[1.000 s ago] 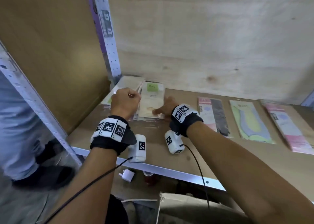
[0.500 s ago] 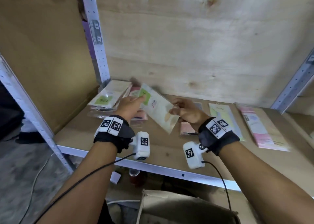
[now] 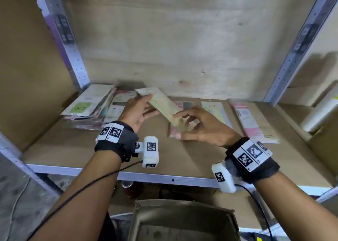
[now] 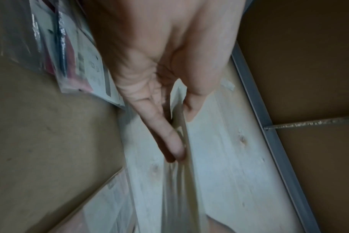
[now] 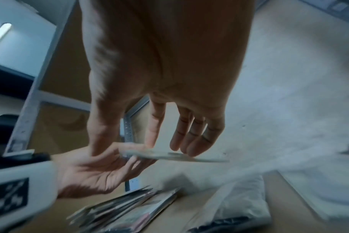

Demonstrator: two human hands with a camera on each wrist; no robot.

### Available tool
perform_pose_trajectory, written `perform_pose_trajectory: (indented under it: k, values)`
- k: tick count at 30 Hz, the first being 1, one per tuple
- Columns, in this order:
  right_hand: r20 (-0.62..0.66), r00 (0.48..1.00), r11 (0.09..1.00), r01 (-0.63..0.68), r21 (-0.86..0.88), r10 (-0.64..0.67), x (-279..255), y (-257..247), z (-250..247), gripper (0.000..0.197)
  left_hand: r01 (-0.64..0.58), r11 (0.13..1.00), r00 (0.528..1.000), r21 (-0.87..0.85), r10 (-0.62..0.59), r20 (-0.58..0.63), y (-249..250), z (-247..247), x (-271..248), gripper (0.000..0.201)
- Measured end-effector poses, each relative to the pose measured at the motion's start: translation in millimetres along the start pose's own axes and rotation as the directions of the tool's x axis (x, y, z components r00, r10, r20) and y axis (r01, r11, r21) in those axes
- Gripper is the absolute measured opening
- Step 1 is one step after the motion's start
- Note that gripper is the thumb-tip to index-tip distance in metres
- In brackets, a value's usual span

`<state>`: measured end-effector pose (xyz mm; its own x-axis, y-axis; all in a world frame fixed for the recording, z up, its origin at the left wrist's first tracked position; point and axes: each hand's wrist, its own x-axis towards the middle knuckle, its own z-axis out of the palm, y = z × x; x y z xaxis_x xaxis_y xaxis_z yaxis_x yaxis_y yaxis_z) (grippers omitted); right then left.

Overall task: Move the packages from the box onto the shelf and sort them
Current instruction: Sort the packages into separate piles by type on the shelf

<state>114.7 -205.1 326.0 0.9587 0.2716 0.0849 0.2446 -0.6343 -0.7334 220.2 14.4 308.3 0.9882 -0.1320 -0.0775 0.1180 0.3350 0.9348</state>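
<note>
Above shelf (image 3: 182,160), both hands grip one package (image 3: 162,105) — stack (image 3: 86,103) label reads "EVE".

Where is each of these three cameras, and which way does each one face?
Head: worn on the head, facing forward and down at the shelf; both forearms, left hand and right hand show, holding a pale package.
Left wrist: looks along the left hand's fingers at the package edge.
Right wrist: looks along the right hand at the package; both hands show.
Shared: all three views show the package.
</note>
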Motion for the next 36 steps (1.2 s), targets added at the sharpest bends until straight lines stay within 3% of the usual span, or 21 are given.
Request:
perform_pose_trajectory:
  k: [6, 8, 11, 18, 22, 24, 27, 32, 36]
  values:
    - [-0.221, 0.957, 0.966, -0.141, 0.217, 0.189, -2.0, 37.9, -23.3, 0.027, 0.049, 0.994, 0.998, 0.098, -0.052, 0.031, -14.7, 13.4, -1.6, 0.024]
    - [-0.184, 0.938, 0.921, -0.227, 0.318, 0.294, -3.3, 51.0, -24.7, 0.035, 0.063, 0.994, 0.996, 0.093, -0.068, 0.052, -20.2, 18.0, -1.8, 0.024]
    - [-0.025, 0.929, 0.835, -0.32, 0.447, 0.369, -6.2, 63.8, -20.0, 0.041, 0.091, 0.993, 0.991, 0.076, -0.098, 0.094, -29.4, 25.3, -1.5, 0.021]
    - [0.067, 0.947, 0.721, -0.283, 0.632, 0.314, -12.8, 70.6, -16.0, 0.035, 0.102, 0.992, 0.988, 0.067, -0.109, 0.112, -48.9, 35.0, 4.0, 0.017]
    - [0.003, 0.95, 0.653, -0.216, 0.726, 0.312, -15.4, 73.4, -19.5, 0.026, 0.105, 0.994, 0.983, 0.033, -0.109, 0.145, -53.6, 41.1, 1.8, 0.015]
    - [-0.047, 0.939, 0.591, -0.174, 0.787, 0.34, -14.8, 73.6, -19.1, 0.017, 0.109, 0.991, 0.967, 0.081, -0.125, 0.223, -55.7, 47.4, -3.8, 0.021]
    - [-0.089, 0.906, 0.514, -0.152, 0.844, 0.414, -11.1, 76.1, -17.1, 0.02, 0.115, 0.97, 0.925, 0.214, -0.182, 0.332, -58.9, 59.8, -11.1, 0.045]
    - [-0.138, 0.879, 0.574, -0.173, 0.801, 0.457, -6.1, 85.4, -25.4, 0.025, 0.039, 0.927, 0.942, 0.372, -0.158, 0.295, -65.3, 81.2, -7.2, 0.06]
    - [-0.301, 0.809, 0.767, -0.262, 0.585, 0.506, -3.5, 105.2, -44.5, 0.034, -0.022, 0.904, 0.956, 0.427, -0.107, 0.275, -68.8, 101.1, 5.8, 0.057]
